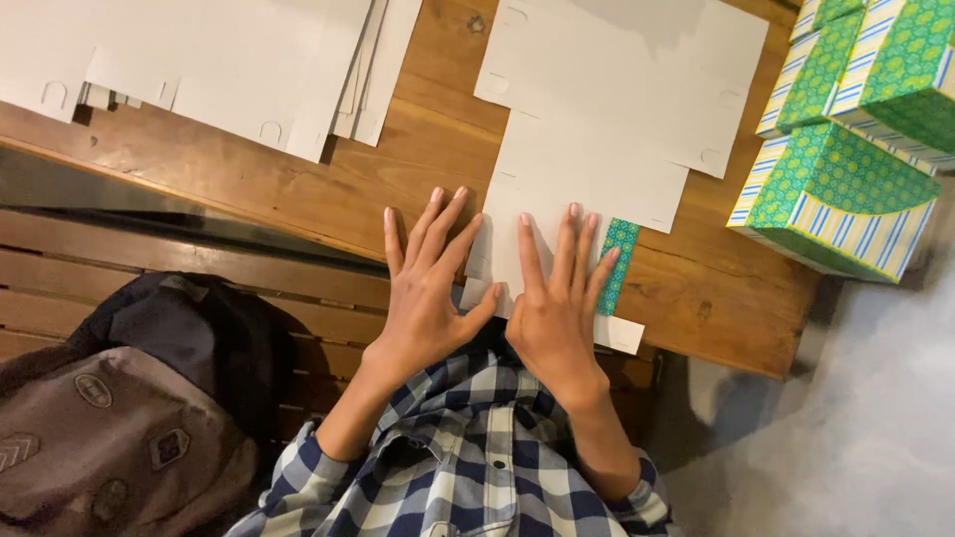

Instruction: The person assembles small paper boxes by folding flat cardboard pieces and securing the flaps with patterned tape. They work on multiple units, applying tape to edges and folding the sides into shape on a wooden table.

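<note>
Pressing down on the flat box blank, I have both palms spread at its near end, where it overhangs the near edge of the wooden table. It is a die-cut sheet of pale cardboard, printed side down; a strip of green pattern shows on the folded flap just right of my fingers. I judge it light and fairly stiff, smooth enough to slide on the wood, and easy to crease wrongly off its scored lines. The edges or the flaps seem the best places to take hold.

My left hand lies flat, fingers fanned and pointing far, half on the sheet's left edge and half on bare wood. My right hand lies flat on the sheet, little finger touching the green flap. Neither hand grips anything; the thumbs nearly meet.

Finished green patterned boxes are stacked at the far right, more blanks far left, a backpack on the bench near left.
</note>
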